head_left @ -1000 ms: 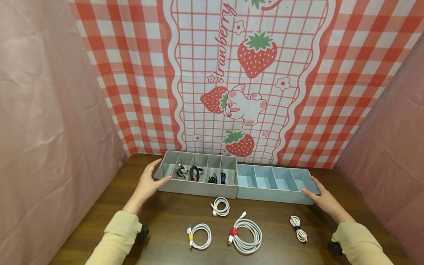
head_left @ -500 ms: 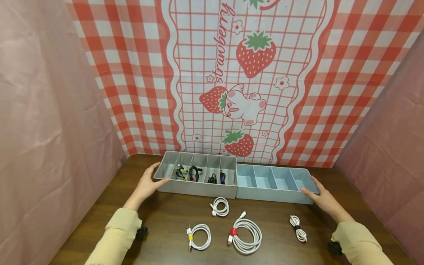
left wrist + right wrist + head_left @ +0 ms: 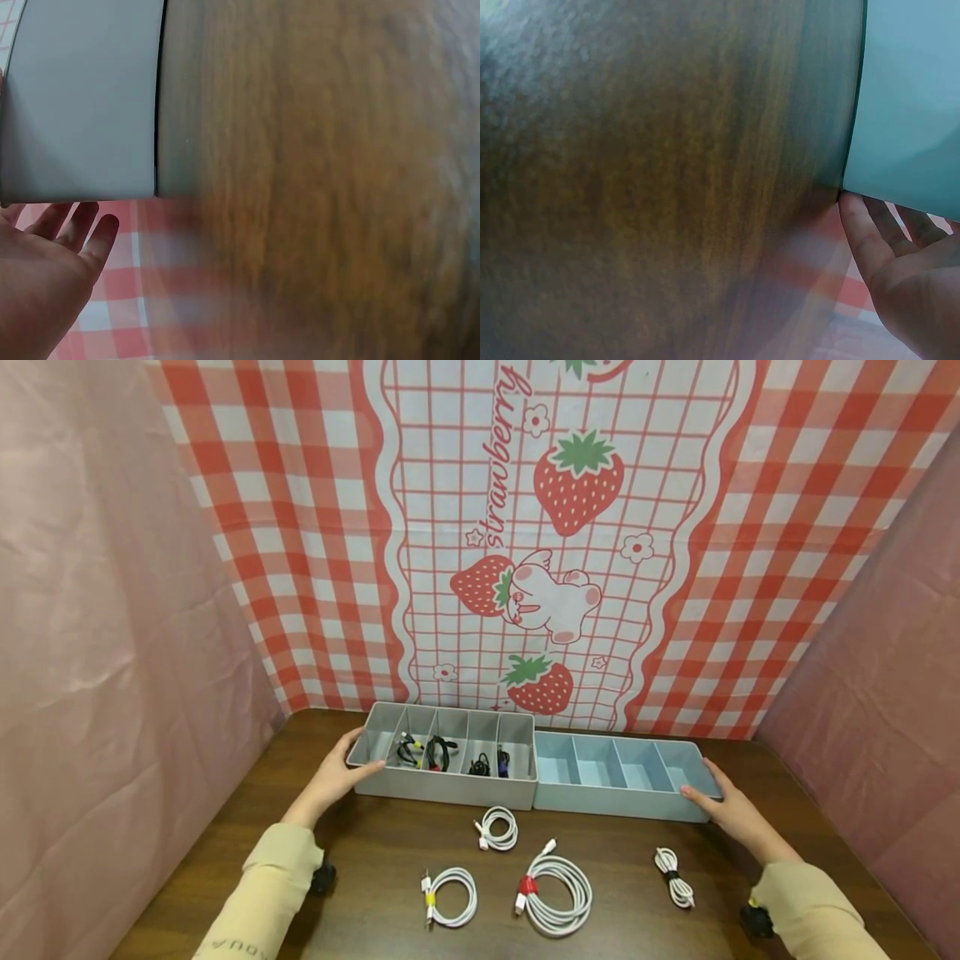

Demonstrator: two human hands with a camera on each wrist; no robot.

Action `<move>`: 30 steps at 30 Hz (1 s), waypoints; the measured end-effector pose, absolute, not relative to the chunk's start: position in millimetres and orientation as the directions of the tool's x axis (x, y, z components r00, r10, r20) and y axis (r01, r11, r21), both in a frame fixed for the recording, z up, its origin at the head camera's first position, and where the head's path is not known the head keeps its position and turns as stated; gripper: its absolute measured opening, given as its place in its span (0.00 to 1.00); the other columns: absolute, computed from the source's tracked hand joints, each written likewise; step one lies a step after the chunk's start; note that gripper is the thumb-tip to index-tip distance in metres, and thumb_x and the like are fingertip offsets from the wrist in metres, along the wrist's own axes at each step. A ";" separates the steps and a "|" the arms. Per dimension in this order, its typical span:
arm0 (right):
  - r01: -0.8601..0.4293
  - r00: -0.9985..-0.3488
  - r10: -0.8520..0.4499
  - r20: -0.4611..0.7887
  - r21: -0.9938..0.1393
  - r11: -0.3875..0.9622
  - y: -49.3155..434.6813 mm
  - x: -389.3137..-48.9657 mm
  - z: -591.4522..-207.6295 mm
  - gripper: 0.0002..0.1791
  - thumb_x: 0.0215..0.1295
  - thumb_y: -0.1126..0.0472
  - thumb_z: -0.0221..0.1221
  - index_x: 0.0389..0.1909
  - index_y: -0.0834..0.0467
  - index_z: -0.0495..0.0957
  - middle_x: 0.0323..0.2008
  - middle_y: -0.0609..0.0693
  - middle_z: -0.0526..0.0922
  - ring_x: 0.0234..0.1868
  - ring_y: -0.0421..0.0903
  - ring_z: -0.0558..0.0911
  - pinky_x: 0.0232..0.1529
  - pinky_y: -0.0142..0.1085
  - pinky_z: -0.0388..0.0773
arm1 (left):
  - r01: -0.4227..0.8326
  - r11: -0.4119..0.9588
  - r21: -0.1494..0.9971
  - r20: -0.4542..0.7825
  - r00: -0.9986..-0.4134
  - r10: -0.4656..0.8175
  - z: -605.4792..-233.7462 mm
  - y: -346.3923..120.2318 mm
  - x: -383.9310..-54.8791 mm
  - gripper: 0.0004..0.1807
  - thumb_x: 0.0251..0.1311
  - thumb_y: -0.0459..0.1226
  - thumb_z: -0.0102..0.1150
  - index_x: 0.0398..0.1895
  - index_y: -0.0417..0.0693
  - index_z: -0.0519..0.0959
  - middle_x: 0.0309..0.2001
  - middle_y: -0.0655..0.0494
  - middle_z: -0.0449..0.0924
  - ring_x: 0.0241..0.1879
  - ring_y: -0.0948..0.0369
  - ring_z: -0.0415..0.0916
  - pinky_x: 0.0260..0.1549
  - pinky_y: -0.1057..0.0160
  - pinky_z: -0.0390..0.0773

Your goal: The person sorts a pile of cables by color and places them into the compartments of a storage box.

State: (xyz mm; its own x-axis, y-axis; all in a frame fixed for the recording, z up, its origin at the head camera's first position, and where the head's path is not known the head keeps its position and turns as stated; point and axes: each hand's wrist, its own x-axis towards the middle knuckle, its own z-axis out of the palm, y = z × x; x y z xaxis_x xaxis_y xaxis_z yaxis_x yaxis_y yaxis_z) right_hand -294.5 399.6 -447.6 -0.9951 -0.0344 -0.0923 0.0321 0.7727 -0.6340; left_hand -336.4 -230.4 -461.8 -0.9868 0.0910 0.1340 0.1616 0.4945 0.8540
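In the head view my left hand lies at the left end of a grey divided box, thumb along its front rim. The left wrist view shows the fingers extended beside the end wall. My right hand touches the right end of a light-blue divided box, thumb over its front corner. In the right wrist view its fingers are fairly straight against that end. The boxes stand side by side, touching. Black bundled cables lie in several grey compartments; the blue compartments hold nothing.
On the wooden table before the boxes lie a small coiled white cable, one with a yellow tie, a larger one with a red tie, and a folded one with a black tie. A checked strawberry cloth hangs behind.
My left hand has shifted slightly in towards the grey box's end. My right hand stays on the blue box. Boxes and cables look the same, apart from a slight camera drift.
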 end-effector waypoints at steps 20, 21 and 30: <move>0.041 -0.997 -0.008 -0.078 -0.610 0.791 396.4 -292.8 -444.9 0.53 0.67 0.38 0.49 0.72 0.62 0.27 0.67 0.80 0.41 0.64 0.78 0.50 0.57 0.68 0.53 | 0.139 0.491 0.860 0.114 -0.990 0.081 -461.8 -232.0 -336.4 0.49 0.54 0.49 0.66 0.73 0.48 0.50 0.68 0.37 0.55 0.65 0.43 0.57 0.60 0.41 0.59; 0.043 -0.997 -0.002 -0.073 -0.604 0.796 396.4 -292.1 -444.6 0.53 0.66 0.38 0.49 0.72 0.62 0.27 0.67 0.80 0.42 0.64 0.77 0.50 0.57 0.68 0.52 | 0.143 0.494 0.857 0.118 -0.990 0.081 -461.8 -232.2 -336.4 0.48 0.54 0.49 0.66 0.73 0.47 0.50 0.68 0.37 0.56 0.65 0.43 0.58 0.60 0.41 0.60; -0.055 -0.996 -0.009 0.087 -0.538 0.841 396.5 -277.0 -438.2 0.52 0.65 0.41 0.54 0.71 0.71 0.38 0.64 0.79 0.53 0.60 0.76 0.60 0.52 0.66 0.61 | 0.170 0.518 0.838 0.150 -0.985 0.081 -460.3 -234.9 -335.4 0.46 0.54 0.48 0.65 0.71 0.43 0.54 0.65 0.35 0.61 0.63 0.42 0.61 0.56 0.42 0.64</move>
